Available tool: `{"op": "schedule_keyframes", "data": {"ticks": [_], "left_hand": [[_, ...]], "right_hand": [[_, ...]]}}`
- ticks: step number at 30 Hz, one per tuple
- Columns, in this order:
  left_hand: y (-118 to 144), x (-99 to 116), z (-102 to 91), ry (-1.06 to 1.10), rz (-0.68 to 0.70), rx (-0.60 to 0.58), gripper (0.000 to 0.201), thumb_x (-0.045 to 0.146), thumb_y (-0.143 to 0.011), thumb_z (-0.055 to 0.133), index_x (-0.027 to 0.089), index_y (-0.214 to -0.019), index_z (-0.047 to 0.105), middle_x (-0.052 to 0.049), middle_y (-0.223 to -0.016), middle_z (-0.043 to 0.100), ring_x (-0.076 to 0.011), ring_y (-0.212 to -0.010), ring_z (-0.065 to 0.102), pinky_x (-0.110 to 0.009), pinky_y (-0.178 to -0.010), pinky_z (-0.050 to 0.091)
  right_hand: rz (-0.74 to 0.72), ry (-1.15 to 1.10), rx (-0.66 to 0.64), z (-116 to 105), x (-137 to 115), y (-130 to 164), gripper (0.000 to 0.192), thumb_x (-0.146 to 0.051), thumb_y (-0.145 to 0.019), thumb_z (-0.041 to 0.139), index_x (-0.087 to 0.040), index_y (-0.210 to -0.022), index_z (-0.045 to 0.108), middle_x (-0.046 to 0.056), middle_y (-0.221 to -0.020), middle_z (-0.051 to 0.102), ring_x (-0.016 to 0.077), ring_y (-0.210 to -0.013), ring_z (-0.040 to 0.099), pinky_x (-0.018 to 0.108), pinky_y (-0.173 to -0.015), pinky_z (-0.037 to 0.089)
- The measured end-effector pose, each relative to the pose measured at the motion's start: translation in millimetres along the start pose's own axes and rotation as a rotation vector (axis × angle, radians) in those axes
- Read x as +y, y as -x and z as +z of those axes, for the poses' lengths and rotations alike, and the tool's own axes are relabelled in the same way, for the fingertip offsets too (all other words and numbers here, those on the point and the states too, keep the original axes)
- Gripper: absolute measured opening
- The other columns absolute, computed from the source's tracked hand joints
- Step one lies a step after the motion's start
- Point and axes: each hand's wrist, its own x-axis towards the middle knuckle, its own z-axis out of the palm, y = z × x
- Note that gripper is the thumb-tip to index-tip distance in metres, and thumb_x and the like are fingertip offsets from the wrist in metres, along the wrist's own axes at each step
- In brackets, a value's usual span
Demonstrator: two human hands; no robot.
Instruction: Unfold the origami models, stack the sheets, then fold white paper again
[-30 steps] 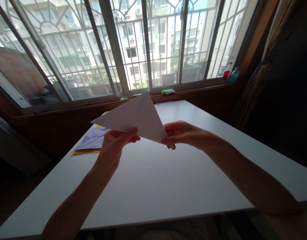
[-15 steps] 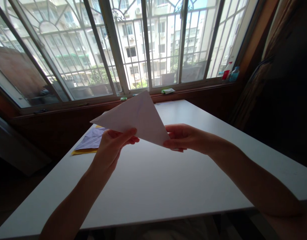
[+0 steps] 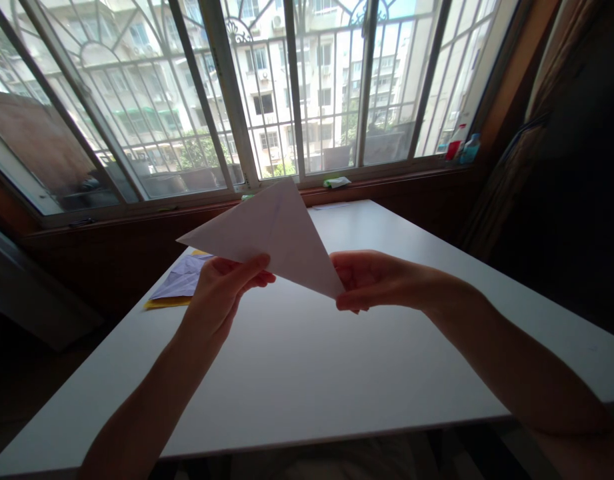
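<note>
- Left hand point(image 3: 221, 293), head view: it pinched the lower left edge of a folded white paper triangle point(image 3: 271, 233), thumb lying across the near face and fingers curled behind the sheet. The forearm rose from the lower left of the frame.
- Right hand point(image 3: 371, 280), same view: it gripped the triangle's lower right corner, fingers closed on the tip from the right side and slightly below it. The forearm entered from the lower right.
- Paper triangle: it was held in the air above the white table point(image 3: 307, 373), touching nothing but the two hands. Its apex pointed up and away from the person, and a faint crease ran down the near face. Its long lower edge sloped downward from the left corner to the corner in the right hand.
- White table: its top was bare beneath the triangle and on the near side of it.
- Loose sheets point(image 3: 179, 283): a pale purple sheet lay over a yellow one at the table's far left edge, left of the triangle and lower than it, apart from both hands.
- Window sill point(image 3: 387, 173): beyond the triangle, it carried a small green and white object point(image 3: 337, 181) just right of the apex. Farther right of the triangle, at the sill's end, stood a red and white bottle point(image 3: 455, 142) with a blue bottle point(image 3: 470, 148) touching or just beside it; contact could not be determined.
- Barred windows point(image 3: 307, 80): they stood behind the triangle, with apartment blocks visible outside.
</note>
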Motion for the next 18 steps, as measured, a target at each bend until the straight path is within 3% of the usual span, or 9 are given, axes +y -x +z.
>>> {"op": "schedule_keyframes", "data": {"ticks": [5, 11, 14, 18], "left_hand": [[-4, -4, -2.3, -0.006, -0.004, -0.033, 0.015, 0.024, -0.053, 0.076, 0.014, -0.058, 0.066, 0.0, -0.052, 0.064, -0.0113, -0.048, 0.059, -0.021, -0.051, 0.048], [2, 13, -1.0, -0.132, -0.08, -0.212, 0.015, 0.024, -0.058, 0.073, 0.011, -0.061, 0.066, -0.002, -0.052, 0.064, -0.0133, -0.051, 0.06, -0.023, -0.053, 0.048], [6, 22, 0.1, -0.141, -0.082, -0.236, 0.016, 0.023, -0.058, 0.073, 0.011, -0.065, 0.065, -0.002, -0.054, 0.064, -0.0144, -0.053, 0.06, -0.025, -0.053, 0.048], [6, 24, -0.9, -0.121, -0.077, -0.291, 0.021, 0.024, -0.058, 0.073, 0.012, -0.072, 0.063, -0.002, -0.057, 0.064, -0.0152, -0.054, 0.06, -0.026, -0.054, 0.049]], "right_hand": [[-0.01, 0.149, 0.07, 1, -1, -2, 0.035, -0.029, -0.071, 0.065, -0.016, -0.102, 0.056, -0.004, -0.065, 0.056, 0.0081, -0.058, 0.052, 0.022, -0.053, 0.043], [-0.208, 0.194, 0.463, 8, -23, -28, 0.037, -0.034, -0.065, 0.069, -0.017, -0.097, 0.059, 0.003, -0.086, 0.064, 0.0188, -0.082, 0.059, 0.031, -0.068, 0.048], [-0.227, 0.223, 0.637, 8, -30, -37, 0.025, -0.038, -0.071, 0.063, -0.015, -0.081, 0.062, 0.001, -0.072, 0.062, 0.0164, -0.071, 0.058, 0.027, -0.059, 0.046], [-0.259, 0.291, 0.756, 8, -33, -40, 0.028, -0.038, -0.077, 0.056, -0.015, -0.062, 0.056, -0.003, -0.054, 0.05, 0.0087, -0.052, 0.048, 0.021, -0.047, 0.037]]}}
